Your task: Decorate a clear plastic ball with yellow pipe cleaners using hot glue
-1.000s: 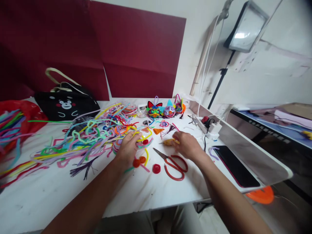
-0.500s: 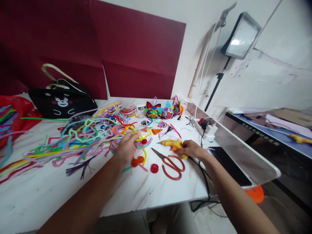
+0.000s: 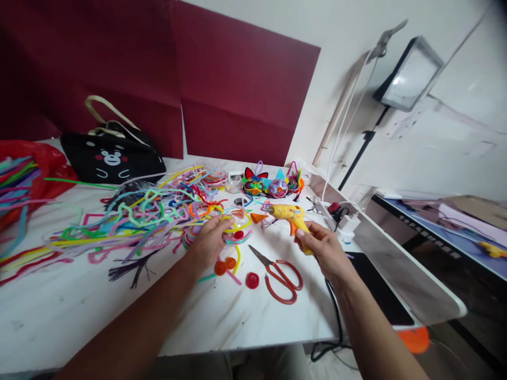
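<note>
Near the middle of the table, my left hand pinches a clear round piece trimmed with yellow pipe cleaner. A red coil shows at its lower edge. My right hand is wrapped around the handle of a yellow hot glue gun, lifted with its nozzle pointing left. Below the gun lie scissors with orange-red handles. A red coiled disc rests left of them, and two orange coils sit beneath my left hand. An orange cone-shaped piece lies close to the nozzle.
A tangle of colourful pipe cleaners spreads over the left side. Finished decorated balls stand at the back. A black bag, a red plastic bag, a power strip and a black tablet-like slab surround the work area.
My right hand has raised the glue gun off the table, and its nozzle has moved up. My left hand keeps its hold on the clear piece. The view has shifted slightly.
</note>
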Motion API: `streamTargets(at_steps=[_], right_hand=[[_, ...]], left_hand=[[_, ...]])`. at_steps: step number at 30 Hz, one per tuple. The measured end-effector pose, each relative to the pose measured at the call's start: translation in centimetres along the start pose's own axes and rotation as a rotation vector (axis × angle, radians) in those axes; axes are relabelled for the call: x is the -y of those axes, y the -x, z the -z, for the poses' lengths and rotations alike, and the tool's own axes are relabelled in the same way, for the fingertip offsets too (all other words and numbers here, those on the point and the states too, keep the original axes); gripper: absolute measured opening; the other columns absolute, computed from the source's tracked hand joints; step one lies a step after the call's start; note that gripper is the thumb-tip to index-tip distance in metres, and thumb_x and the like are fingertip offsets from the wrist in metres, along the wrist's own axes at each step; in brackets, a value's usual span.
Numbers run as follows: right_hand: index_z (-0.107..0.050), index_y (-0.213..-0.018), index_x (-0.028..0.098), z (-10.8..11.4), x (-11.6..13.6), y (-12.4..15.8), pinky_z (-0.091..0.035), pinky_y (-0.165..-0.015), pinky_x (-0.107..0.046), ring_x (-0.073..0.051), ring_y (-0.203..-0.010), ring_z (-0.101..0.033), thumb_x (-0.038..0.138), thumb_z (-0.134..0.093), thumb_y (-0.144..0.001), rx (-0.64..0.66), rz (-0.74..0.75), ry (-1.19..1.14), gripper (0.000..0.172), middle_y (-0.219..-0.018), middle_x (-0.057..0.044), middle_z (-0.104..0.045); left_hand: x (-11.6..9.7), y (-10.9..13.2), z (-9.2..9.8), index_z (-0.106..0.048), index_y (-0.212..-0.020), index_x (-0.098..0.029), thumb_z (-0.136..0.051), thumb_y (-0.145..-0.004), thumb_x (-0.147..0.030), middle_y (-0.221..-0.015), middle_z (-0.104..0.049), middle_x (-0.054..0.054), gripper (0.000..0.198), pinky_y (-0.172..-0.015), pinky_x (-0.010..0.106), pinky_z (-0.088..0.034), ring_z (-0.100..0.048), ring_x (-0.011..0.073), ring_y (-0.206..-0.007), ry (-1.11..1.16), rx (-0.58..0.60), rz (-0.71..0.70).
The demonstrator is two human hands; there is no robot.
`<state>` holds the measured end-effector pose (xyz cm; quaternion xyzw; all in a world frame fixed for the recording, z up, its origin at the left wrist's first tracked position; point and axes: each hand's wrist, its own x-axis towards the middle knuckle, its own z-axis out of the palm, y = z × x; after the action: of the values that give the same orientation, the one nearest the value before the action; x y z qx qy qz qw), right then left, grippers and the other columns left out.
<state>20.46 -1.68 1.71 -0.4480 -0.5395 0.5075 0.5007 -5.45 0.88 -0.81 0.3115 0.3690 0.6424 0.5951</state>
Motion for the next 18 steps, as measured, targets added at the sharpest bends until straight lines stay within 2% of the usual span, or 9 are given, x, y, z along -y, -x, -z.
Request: streamTargets(at_steps=[6,11,14,18], right_hand=[[-0.060,-0.096,0.021,-1.9,-0.7,-0.3,-0.039,-0.051,-0.022,-0.011,-0.060,-0.051,0.040,-0.085,-0.068,-0.010,0.032,0.006,0.043,-0.081,0.001,-0.064],[-0.060,-0.098,0.020,-3.3,-1.5,0.3,-0.043,-0.052,-0.024,-0.014,-0.065,-0.055,0.046,-0.079,-0.074,0.071,0.063,0.105,0.040,-0.088,-0.004,-0.067],[-0.057,-0.105,0.021,-3.7,-2.1,0.7,-0.044,-0.050,-0.025,-0.012,-0.059,-0.053,0.048,-0.077,-0.077,0.114,0.048,0.070,0.043,-0.095,-0.006,-0.071],[-0.055,-0.107,0.023,-4.1,-2.5,1.0,-0.042,-0.045,-0.024,-0.011,-0.054,-0.051,0.046,-0.079,-0.076,0.081,0.011,0.052,0.045,-0.098,-0.006,-0.073]], left_hand=[[-0.2,-0.3,0.4,-0.067,-0.077,-0.015,-0.089,-0.053,-0.024,-0.073,-0.064,-0.002,0.034,-0.059,0.020,-0.044,-0.057,0.0097,-0.065,-0.036,-0.012,0.021],[-0.3,-0.4,0.8,-0.066,-0.082,-0.017,-0.088,-0.055,-0.024,-0.076,-0.064,-0.002,0.036,-0.061,0.020,-0.044,-0.057,0.0099,-0.067,-0.052,-0.039,0.044],[-0.4,-0.3,0.8,-0.067,-0.086,-0.018,-0.086,-0.057,-0.023,-0.077,-0.063,-0.003,0.036,-0.059,0.020,-0.042,-0.057,0.0102,-0.067,-0.098,-0.068,0.060],[-0.4,-0.1,0.6,-0.068,-0.083,-0.016,-0.086,-0.056,-0.025,-0.077,-0.064,-0.002,0.034,-0.060,0.021,-0.041,-0.056,0.0104,-0.068,-0.144,-0.060,0.039]])
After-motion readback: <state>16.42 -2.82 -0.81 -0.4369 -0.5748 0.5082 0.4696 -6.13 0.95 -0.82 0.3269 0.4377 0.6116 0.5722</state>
